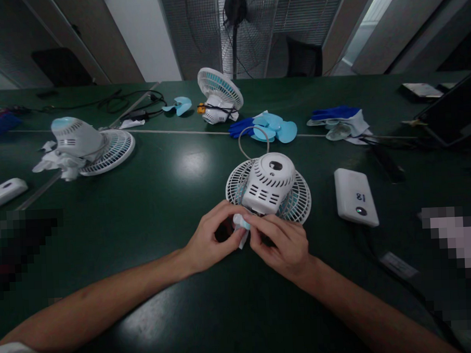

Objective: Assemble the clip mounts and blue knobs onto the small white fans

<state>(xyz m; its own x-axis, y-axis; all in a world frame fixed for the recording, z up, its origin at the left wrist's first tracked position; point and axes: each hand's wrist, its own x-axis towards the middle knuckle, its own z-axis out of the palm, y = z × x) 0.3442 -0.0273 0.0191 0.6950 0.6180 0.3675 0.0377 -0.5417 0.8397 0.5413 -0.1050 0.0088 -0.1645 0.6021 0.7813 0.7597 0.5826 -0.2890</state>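
Left hand (210,237): pinches white piece (239,221) between thumb and forefinger. Right hand (280,243): closes fingertips on its 3 o'clock side. White piece: sits at 7 o'clock of fan (274,176). Fan: lies grille down, housing uppermost. Blue blades (274,125): lie at fan's 12 o'clock. Power bank (353,192): lies at 3 o'clock.

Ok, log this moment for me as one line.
left hand: pinching small white-and-blue part | right hand: touching same part | white fan: grille down, just beyond hands | light-blue blades: beyond fan
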